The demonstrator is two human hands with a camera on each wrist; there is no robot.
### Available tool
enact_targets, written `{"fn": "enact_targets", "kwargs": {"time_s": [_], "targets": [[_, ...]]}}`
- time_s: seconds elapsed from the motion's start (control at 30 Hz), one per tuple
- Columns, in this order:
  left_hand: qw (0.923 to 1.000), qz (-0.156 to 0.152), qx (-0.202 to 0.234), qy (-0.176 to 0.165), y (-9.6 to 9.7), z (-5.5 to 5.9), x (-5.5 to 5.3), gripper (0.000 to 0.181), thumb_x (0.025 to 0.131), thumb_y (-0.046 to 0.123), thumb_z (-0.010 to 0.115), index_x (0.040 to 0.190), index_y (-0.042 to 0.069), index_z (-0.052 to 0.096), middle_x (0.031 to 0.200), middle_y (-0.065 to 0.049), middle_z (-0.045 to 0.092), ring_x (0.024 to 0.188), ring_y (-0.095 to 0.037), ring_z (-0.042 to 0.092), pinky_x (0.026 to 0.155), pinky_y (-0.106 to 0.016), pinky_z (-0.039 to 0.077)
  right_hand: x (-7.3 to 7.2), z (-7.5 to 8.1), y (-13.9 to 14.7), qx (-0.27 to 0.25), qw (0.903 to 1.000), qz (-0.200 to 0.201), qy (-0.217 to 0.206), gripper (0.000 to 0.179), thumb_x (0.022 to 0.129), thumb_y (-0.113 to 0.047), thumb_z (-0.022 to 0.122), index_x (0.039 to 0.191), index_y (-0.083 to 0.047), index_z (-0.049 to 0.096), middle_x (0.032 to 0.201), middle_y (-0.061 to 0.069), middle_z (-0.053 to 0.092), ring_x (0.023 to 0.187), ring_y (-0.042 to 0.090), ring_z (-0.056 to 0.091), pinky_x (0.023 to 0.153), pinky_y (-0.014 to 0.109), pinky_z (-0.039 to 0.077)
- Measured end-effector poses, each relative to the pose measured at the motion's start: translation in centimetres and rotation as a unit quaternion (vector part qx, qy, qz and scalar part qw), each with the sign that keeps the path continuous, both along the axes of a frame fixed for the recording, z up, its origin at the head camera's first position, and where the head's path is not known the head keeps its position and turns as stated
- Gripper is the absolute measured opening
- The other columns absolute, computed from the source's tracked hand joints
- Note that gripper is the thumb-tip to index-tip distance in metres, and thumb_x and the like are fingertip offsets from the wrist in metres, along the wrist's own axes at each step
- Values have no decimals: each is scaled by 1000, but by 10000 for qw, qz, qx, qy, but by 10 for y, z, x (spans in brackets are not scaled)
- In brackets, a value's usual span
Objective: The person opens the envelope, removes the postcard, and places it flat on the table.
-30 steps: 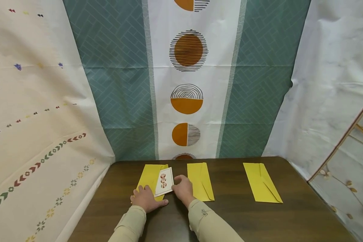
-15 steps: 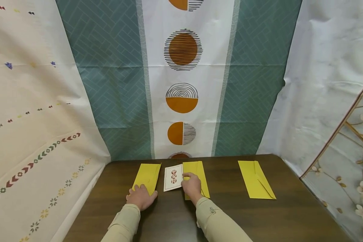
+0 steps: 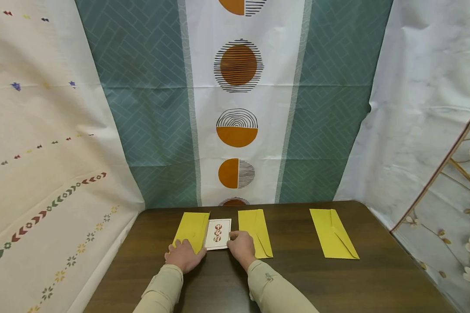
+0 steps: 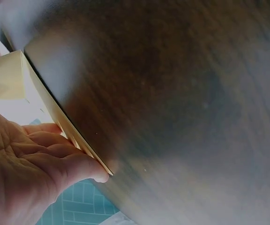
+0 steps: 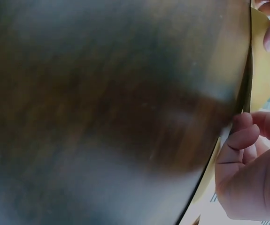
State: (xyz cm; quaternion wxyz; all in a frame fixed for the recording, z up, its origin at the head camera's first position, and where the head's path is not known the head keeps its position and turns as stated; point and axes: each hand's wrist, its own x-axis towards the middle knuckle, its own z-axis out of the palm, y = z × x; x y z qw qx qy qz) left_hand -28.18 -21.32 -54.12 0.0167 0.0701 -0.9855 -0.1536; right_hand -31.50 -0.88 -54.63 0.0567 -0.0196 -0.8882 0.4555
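A white card (image 3: 218,234) with a thin dark border and a red round-patterned print lies at the right side of the left yellow envelope (image 3: 192,224). My right hand (image 3: 241,246) pinches the card's lower right edge between thumb and fingers. With fingers spread, my left hand (image 3: 183,256) rests on the lower part of that envelope, its thumb near the card's lower left corner. The left wrist view shows the envelope's raised flap (image 4: 7,78) standing off the table beside the left hand. In the right wrist view, the curled right fingers (image 5: 240,140) hide most of the card.
To the right of the card lies a second yellow envelope (image 3: 253,226), partly behind my right hand. A third yellow envelope (image 3: 332,234) lies farther right on the dark wooden table (image 3: 297,278). Patterned cloths (image 3: 156,130) hang behind the table and at both sides.
The card went from lying tilted over the left envelope to the right, beside the middle envelope, then back left to the left envelope's side. My left hand stays on the envelope.
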Motion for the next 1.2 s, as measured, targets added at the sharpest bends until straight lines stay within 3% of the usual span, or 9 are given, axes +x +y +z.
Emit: {"fn": "enact_targets", "kwargs": {"time_s": [0.27, 0.47, 0.67, 0.9, 1.03, 1.13, 1.2], "targets": [[10000, 5, 27, 22, 2, 0, 1, 88, 93, 63, 65, 129, -16, 56, 119, -37, 54, 114, -59, 53, 94, -74, 45, 1, 4, 1, 371, 9993, 32, 22, 35, 86, -10, 74, 120, -11, 82, 112, 6, 82, 83, 21, 71, 60, 37, 46], [10000, 9, 23, -86, 2, -2, 0, 93, 93, 66, 64, 134, -17, 54, 125, -39, 53, 121, -61, 51, 98, -76, 43, 4, 8, 1, 425, 9988, 245, 41, 38, 89, -7, 71, 126, -6, 79, 96, 2, 82, 73, 13, 61, 60, 32, 44], [9999, 11, 42, -141, 2, -2, 0, 94, 91, 68, 66, 133, -16, 55, 125, -39, 53, 120, -61, 51, 97, -76, 44, 8, 10, 6, 508, 9977, 419, 180, 34, 90, -8, 74, 124, -4, 78, 93, 3, 81, 80, 16, 69, 66, 37, 52], [9999, 10, -129, -82, -3, -1, 0, 105, 90, 80, 61, 133, -16, 55, 123, -37, 58, 111, -59, 58, 92, -75, 47, 11, 14, 34, 1003, 9896, 807, 637, 33, 92, -14, 78, 124, -5, 77, 108, 10, 82, 100, 29, 77, 81, 48, 61], [9970, 85, -530, 549, -4, -1, -2, 96, 94, 77, 59, 127, -13, 59, 115, -32, 65, 98, -54, 65, 88, -73, 49, 6, 17, 70, 1120, 9890, 724, 645, 38, 94, -17, 76, 129, -5, 74, 115, 14, 80, 104, 33, 76, 87, 50, 62], [9862, -91, -951, 1350, 2, 2, -4, 75, 96, 63, 68, 122, -8, 64, 111, -28, 72, 92, -48, 66, 85, -66, 54, -1, 19, 101, 1126, 9907, 546, 541, 41, 96, -18, 75, 133, -2, 71, 117, 17, 78, 102, 32, 75, 89, 50, 62], [9753, -395, -1157, 1837, 12, 6, -4, 63, 95, 54, 75, 121, -3, 68, 110, -24, 75, 91, -44, 65, 83, -60, 55, -3, 21, 119, 1122, 9916, 439, 461, 44, 97, -19, 76, 135, 0, 69, 118, 19, 77, 102, 33, 74, 89, 51, 61]]}}
